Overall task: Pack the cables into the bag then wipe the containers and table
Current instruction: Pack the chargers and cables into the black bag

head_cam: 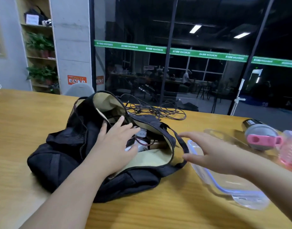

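Evenly lit indoor scene, wide-angle view.
Ceiling lights point(195, 28) glare in dark glass point(208, 71); edges bend outward; right hand point(213, 154) motion-blurred.

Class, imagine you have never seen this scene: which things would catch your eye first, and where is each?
First, the open black bag lying mid-table, with the left hand spread over its mouth. Next, the right hand reaching open toward the bag's strap, above a clear container. Behind the bag, a tangle of dark cables lies on the wooden table.
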`<state>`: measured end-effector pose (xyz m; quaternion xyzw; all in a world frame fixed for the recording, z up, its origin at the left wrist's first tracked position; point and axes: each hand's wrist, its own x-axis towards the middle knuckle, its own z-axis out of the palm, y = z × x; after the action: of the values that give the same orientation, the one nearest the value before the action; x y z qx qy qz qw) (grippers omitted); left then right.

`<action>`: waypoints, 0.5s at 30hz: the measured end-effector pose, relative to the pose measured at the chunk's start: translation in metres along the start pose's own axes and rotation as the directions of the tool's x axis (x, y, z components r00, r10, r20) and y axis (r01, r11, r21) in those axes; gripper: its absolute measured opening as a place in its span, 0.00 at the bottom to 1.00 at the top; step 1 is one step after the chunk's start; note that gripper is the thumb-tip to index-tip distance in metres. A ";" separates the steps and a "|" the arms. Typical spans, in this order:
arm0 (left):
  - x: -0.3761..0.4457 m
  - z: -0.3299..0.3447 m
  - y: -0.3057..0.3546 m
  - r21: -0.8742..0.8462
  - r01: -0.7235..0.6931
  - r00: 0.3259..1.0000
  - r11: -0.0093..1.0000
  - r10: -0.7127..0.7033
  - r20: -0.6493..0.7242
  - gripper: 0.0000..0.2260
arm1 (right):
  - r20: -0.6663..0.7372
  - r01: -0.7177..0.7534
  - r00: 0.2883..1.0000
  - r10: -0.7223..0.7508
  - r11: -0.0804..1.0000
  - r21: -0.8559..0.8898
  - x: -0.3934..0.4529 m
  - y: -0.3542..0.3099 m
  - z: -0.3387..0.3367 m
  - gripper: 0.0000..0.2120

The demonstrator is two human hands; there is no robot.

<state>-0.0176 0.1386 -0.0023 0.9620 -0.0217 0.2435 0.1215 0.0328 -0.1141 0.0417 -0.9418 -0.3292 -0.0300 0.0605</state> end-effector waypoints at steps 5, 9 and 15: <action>0.004 0.005 0.004 0.207 0.035 0.998 0.978 -0.045 0.045 0.25 | -0.012 -0.124 0.992 0.125 0.990 0.066 -0.022 0.027 0.019 0.30; 0.005 0.011 0.006 0.324 0.030 1.000 0.945 -0.027 -0.014 0.27 | -0.161 -0.136 0.972 0.171 0.968 0.210 -0.024 0.041 0.031 0.28; 0.006 0.021 0.013 0.309 -0.029 0.995 0.950 0.058 -0.084 0.23 | -0.277 -0.112 0.934 0.225 0.922 0.370 -0.027 0.051 0.035 0.28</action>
<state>-0.0036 0.1210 -0.0141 0.9562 0.0008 0.2907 -0.0344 0.0445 -0.1655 0.0000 -0.9243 -0.2320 -0.1153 0.2802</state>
